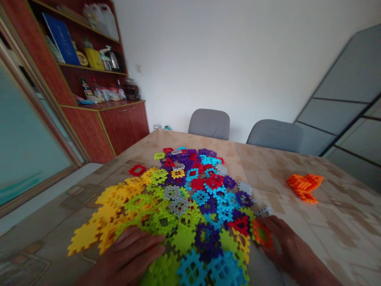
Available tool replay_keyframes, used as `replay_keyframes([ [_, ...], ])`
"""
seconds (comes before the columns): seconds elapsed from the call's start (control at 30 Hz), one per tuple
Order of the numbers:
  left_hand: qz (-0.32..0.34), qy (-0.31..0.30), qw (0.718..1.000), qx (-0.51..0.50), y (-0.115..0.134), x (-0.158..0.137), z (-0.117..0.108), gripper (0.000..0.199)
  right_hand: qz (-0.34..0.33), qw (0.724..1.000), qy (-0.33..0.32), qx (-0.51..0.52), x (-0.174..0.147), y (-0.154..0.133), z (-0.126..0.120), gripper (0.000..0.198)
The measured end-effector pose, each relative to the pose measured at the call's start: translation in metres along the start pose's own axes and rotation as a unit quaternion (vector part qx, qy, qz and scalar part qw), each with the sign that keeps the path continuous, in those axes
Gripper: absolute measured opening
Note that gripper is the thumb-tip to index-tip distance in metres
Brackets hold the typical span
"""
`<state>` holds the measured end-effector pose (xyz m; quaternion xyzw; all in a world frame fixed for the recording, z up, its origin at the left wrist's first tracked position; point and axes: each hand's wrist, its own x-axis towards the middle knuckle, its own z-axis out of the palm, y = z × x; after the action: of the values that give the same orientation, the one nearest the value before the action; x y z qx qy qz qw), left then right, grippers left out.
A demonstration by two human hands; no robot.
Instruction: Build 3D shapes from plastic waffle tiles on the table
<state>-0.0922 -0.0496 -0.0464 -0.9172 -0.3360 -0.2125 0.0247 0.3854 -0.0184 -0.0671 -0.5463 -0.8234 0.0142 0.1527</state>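
Note:
A wide pile of flat, notched plastic building tiles [183, 240] in green, yellow, blue, purple, red and grey lies on the table before me. My left hand [131, 252] rests palm down at the pile's near left, over green and yellow tiles, its fingers stretched out. At the right edge of the pile my right hand [281, 242] has its fingers on an orange square frame tile [262, 233], which stands tilted against the neighbouring pieces. Just beyond that hand is a grey tile [263, 211].
A small heap of orange tiles [305, 186] sits apart on the right of the patterned tablecloth [262, 167]. Two grey chairs [209, 124] stand behind the table's far edge. A wooden cabinet [123, 127] with loaded shelves is at the left.

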Motion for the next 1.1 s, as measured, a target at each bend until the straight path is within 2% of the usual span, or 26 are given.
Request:
replay_keyframes([
  [0.1, -0.019, -0.013, 1.000, -0.014, -0.007, 0.022, 0.002, 0.060, -0.001, 1.000, 0.003, 0.001, 0.000, 0.004, 0.001, 0.044],
  [0.3, -0.041, -0.082, 0.995, -0.037, -0.034, 0.060, 0.013, 0.044, 0.005, 1.000, -0.013, -0.001, 0.000, 0.006, 0.002, 0.045],
  [0.47, -0.095, -0.076, 0.984, -0.127, -0.060, 0.085, 0.012, 0.033, 0.009, 1.000, -0.003, 0.013, -0.003, 0.005, 0.001, 0.046],
  [0.7, -0.197, -0.106, 0.950, -0.218, -0.091, 0.092, -0.015, 0.041, 0.055, 0.991, -0.002, 0.125, -0.001, -0.005, -0.012, 0.036],
  [0.83, -0.257, -0.071, 0.929, -0.258, -0.095, 0.098, -0.036, 0.047, 0.083, 0.986, -0.017, 0.142, 0.002, -0.004, -0.014, 0.035],
  [0.9, -0.295, -0.044, 0.902, -0.311, -0.087, 0.104, -0.040, 0.048, 0.102, 0.985, -0.024, 0.137, 0.002, -0.001, -0.013, 0.034],
  [0.97, -0.322, -0.042, 0.856, -0.402, -0.075, 0.111, -0.038, 0.048, 0.132, 0.983, -0.011, 0.124, 0.002, 0.005, -0.013, 0.034],
  [1.1, -0.328, -0.094, 0.715, -0.610, -0.047, 0.129, -0.023, 0.050, 0.192, 0.978, 0.033, 0.069, -0.003, 0.024, -0.013, 0.036],
])
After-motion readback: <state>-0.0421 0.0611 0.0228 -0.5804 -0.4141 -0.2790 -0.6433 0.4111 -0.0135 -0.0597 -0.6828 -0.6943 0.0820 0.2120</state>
